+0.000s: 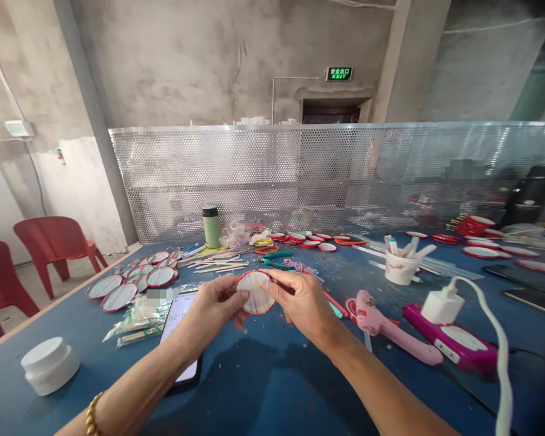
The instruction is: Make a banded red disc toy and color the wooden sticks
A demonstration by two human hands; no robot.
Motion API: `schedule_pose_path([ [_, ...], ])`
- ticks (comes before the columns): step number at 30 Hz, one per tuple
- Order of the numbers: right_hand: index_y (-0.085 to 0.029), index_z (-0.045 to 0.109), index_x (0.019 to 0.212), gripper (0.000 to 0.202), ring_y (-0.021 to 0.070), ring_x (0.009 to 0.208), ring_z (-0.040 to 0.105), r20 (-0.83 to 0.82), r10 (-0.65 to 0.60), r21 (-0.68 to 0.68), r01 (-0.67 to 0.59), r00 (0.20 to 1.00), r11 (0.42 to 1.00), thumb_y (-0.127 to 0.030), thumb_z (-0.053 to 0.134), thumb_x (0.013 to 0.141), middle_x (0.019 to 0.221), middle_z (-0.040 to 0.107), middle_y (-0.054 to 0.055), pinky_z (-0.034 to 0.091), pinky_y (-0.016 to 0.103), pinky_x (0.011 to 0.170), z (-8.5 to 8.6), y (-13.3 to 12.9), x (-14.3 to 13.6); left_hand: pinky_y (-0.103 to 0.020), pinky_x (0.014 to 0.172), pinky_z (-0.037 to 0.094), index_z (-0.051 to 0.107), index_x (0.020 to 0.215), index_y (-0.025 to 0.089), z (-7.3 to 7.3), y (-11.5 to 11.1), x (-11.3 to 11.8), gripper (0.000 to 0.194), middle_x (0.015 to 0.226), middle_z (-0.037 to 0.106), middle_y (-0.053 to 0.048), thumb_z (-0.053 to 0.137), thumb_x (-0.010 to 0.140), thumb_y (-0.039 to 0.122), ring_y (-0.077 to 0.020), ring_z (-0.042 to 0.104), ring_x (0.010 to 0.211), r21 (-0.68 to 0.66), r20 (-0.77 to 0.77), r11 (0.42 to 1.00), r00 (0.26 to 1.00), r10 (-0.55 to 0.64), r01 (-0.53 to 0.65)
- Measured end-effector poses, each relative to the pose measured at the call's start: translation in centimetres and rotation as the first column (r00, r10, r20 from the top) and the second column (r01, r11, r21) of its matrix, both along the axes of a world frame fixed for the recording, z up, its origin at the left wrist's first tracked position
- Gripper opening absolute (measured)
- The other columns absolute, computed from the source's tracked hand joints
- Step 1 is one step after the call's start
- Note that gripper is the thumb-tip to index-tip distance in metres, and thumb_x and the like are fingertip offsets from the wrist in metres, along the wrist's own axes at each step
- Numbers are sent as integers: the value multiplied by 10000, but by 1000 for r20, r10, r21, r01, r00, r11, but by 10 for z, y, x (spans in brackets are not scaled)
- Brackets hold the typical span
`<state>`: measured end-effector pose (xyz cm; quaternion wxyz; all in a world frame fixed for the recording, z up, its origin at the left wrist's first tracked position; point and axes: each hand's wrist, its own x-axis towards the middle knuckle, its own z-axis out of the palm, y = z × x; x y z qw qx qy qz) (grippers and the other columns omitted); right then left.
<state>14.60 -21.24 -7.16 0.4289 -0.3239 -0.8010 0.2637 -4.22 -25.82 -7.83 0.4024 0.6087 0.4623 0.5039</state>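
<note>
Between my two hands, a round white disc with a thin red rim [257, 295] is held up above the blue table; fine coloured lines cross its face. My left hand [220, 301] pinches its left edge, thumb on the near face. At the upper right edge, my right hand [300, 298] grips it between thumb and fingers. Under my left forearm lies a phone [188, 370] with its screen lit. A pink glue gun [393, 333] rests to the right of my right hand. Pliers with teal handles [277, 259] lie beyond the disc.
Several similar discs [119, 297] overlap at the left beside plastic packets [138, 320]. A white jar [49, 366] stands near left. Wooden sticks [220, 266] and a green bottle [211, 229] are farther back. Right are a cup of markers [399, 270] and a purple power strip [470, 348] with a cable.
</note>
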Motion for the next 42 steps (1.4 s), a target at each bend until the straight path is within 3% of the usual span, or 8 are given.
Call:
schedule_pose_path([
  [5, -177, 799, 1151, 364, 78, 352, 457, 7, -42, -36, 42, 999, 998, -398, 580, 962, 565, 629, -33, 348, 203, 369, -1, 3, 1, -289, 613, 598, 694, 1101, 125, 16, -9, -5, 347, 897, 676, -54, 669, 797, 291, -174, 620, 762, -15, 18, 994, 994, -105, 105],
  [9, -186, 776, 1224, 372, 105, 376, 502, 48, -90, -10, 91, 995, 996, -363, 575, 966, 587, 683, -14, 398, 230, 418, -5, 3, 0, -292, 613, 604, 675, 1132, 116, 17, -5, -8, 366, 933, 671, -69, 609, 864, 357, -180, 627, 785, 11, 25, 1000, 999, -26, 25],
  [14, -188, 713, 1332, 421, 190, 564, 668, 171, -128, 68, 118, 977, 991, -310, 612, 943, 677, 751, 33, 460, 266, 506, -14, 3, -5, -255, 471, 538, 646, 1061, 142, 5, 3, -11, 405, 761, 609, -14, 531, 932, 508, -147, 595, 602, 131, -213, 986, 968, 129, -103],
  [18, -164, 692, 1355, 427, 184, 557, 671, 212, -182, 85, 168, 960, 982, -259, 589, 952, 657, 739, 29, 464, 263, 517, -13, 3, -7, -262, 450, 535, 606, 878, 170, -1, 7, -14, 390, 688, 590, -14, 445, 964, 515, -176, 637, 601, 91, -274, 994, 958, 84, -61],
  [22, -138, 648, 1400, 467, 174, 546, 666, 225, -203, 100, 185, 953, 978, -235, 559, 952, 669, 741, 26, 458, 256, 520, -10, 3, -6, -267, 477, 529, 582, 872, 181, -4, 9, -12, 332, 609, 627, -9, 462, 954, 480, -168, 634, 522, 26, -244, 1000, 970, 8, -2],
  [32, -295, 779, 1166, 317, 169, 775, 699, 265, -26, 58, 11, 964, 998, -227, 660, 880, 928, 805, -23, 468, 254, 676, -1, -2, 0, -213, 396, 398, 580, 827, 216, -6, 6, -10, 280, 483, 581, 41, 414, 973, 388, -137, 544, 360, 98, -383, 988, 911, 152, -123],
  [38, -276, 732, 1285, 487, 197, 905, 715, 260, -35, 0, 36, 965, 999, -231, 718, 801, 1101, 800, 15, 511, 277, 786, -1, -3, 1, -207, 395, 401, 608, 810, 213, -2, 3, -11, 293, 473, 586, 41, 414, 971, 362, -135, 547, 345, 89, -422, 990, 897, 135, -107],
  [42, -261, 702, 1330, 515, 147, 696, 669, 248, 39, -75, -21, 968, 997, -215, 688, 817, 1028, 796, 10, 507, 237, 633, -4, -3, 0, -215, 399, 410, 653, 822, 211, -3, 1, -11, 323, 481, 599, 33, 425, 973, 383, -138, 552, 345, 89, -432, 993, 895, 114, -83],
])
